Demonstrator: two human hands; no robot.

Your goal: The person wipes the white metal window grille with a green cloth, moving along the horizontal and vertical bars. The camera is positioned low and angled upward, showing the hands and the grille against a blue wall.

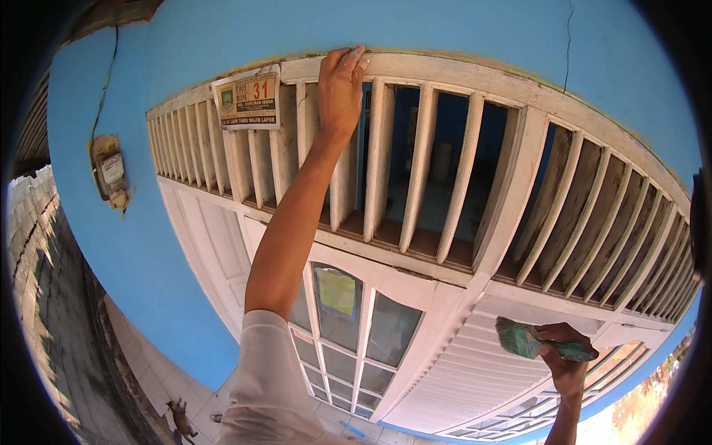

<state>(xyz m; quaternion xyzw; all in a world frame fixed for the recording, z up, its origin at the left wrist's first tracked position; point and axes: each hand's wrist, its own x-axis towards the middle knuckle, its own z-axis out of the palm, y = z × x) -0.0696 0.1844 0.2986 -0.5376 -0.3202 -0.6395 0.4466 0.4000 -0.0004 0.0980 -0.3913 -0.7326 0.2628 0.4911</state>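
My left hand [343, 89], with pale specks on the fingertips, has its fingers curled onto the top rail [400, 64] of a weathered white wooden ventilation grille above a white door. A printed sign [247, 97] hangs on the slats left of this hand. My right hand [567, 356], low at the right, is closed round the handle of a worn green paintbrush [519, 338], held in front of the pale slatted panel [467, 371]. Dark gaps show between the slats, with a dim room behind the middle ones.
A blue wall [415, 26] surrounds the woodwork, with a boxed fitting [111, 169] and dangling cable at left. The door has glass panes [393, 334]. A rough block wall [41, 267] runs along the left. Below, a brown animal, apparently a cat [182, 421], is on the tiled floor [148, 356].
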